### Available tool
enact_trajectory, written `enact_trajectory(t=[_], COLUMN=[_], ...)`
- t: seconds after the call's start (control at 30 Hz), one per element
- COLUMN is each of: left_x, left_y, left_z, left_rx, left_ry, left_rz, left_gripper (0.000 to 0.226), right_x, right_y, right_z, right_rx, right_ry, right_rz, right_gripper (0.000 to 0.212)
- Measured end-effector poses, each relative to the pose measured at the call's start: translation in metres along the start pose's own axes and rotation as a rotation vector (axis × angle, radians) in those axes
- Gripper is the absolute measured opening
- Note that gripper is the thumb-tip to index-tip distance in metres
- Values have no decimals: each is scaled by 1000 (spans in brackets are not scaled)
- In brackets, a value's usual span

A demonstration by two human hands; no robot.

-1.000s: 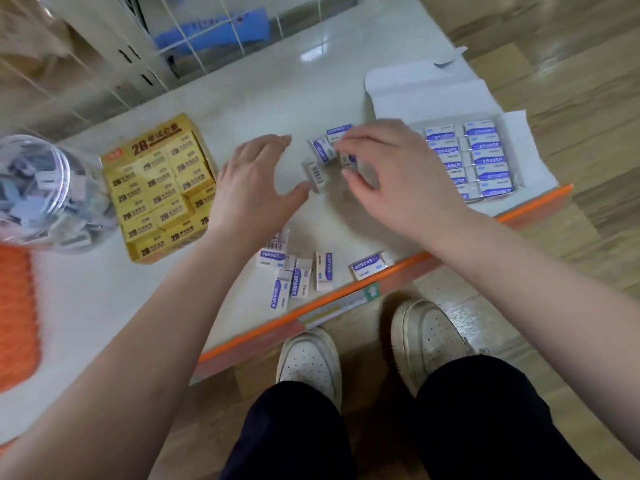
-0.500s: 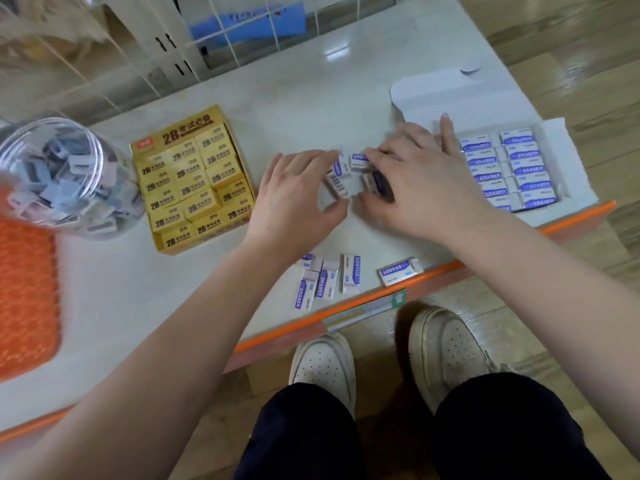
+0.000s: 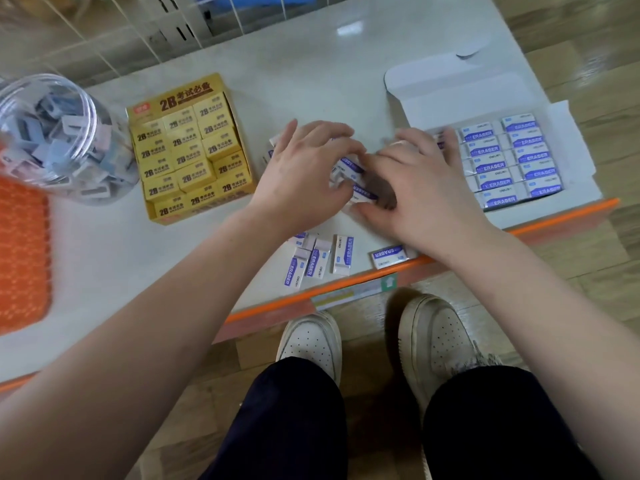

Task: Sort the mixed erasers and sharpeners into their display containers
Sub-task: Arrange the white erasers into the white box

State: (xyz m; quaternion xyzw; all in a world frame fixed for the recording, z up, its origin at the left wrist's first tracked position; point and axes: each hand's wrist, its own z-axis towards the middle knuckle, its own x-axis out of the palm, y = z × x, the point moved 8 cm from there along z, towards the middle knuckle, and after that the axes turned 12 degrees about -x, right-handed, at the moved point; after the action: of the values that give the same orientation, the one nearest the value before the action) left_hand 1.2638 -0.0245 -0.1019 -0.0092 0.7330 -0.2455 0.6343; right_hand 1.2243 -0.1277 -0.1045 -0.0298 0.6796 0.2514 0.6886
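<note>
Several white-and-blue erasers (image 3: 354,178) lie bunched on the white table between my two hands. My left hand (image 3: 304,174) cups them from the left, fingers and thumb curled round the bunch. From the right, my right hand (image 3: 419,188) lies flat against them, its fingers reaching to the white display box (image 3: 450,95), which holds rows of the same erasers (image 3: 512,157). More loose erasers (image 3: 313,259) lie near the front edge, and a single eraser (image 3: 388,256) lies by my right wrist. The yellow 2B eraser box (image 3: 187,150) stands to the left.
A clear plastic jar (image 3: 59,140) of small sharpeners lies on its side at the far left. Below it is an orange mat (image 3: 20,258). The table's orange front edge (image 3: 554,220) runs close to the loose erasers. A wire grid stands behind the table.
Both hands have closed in on the eraser bunch, which is now tighter between them. My right fingers have reached the white box. The camera has tilted down and nearer.
</note>
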Motion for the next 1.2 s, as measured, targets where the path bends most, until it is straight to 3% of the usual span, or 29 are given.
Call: enact_trajectory(t=[0.2, 0.37, 0.57, 0.67, 0.8, 0.93, 1.2], left_x=[-7, -11, -9, -18, -24, -8, -12], left_y=[3, 9, 7, 13, 16, 8, 15], left_z=[-3, -16, -27, -29, -27, -30, -29], left_rx=[-17, -13, 34, 15, 70, 198, 167], left_ry=[-30, -55, -106, -133, -44, 79, 19], left_rz=[99, 121, 98, 12, -48, 15, 37], left_gripper=[23, 27, 40, 31, 18, 40, 23], right_x=[-18, -6, -1, -5, -18, -10, 2], right_y=[5, 0, 5, 6, 4, 14, 17], right_z=[-19, -30, -33, -32, -29, -21, -19], right_rx=[-28, 3, -3, -15, -97, -232, -206], right_ry=[-168, -147, -151, -187, -294, -176, 7], right_rz=[-48, -41, -96, -62, 63, 158, 92], right_gripper=[39, 29, 36, 44, 26, 37, 56])
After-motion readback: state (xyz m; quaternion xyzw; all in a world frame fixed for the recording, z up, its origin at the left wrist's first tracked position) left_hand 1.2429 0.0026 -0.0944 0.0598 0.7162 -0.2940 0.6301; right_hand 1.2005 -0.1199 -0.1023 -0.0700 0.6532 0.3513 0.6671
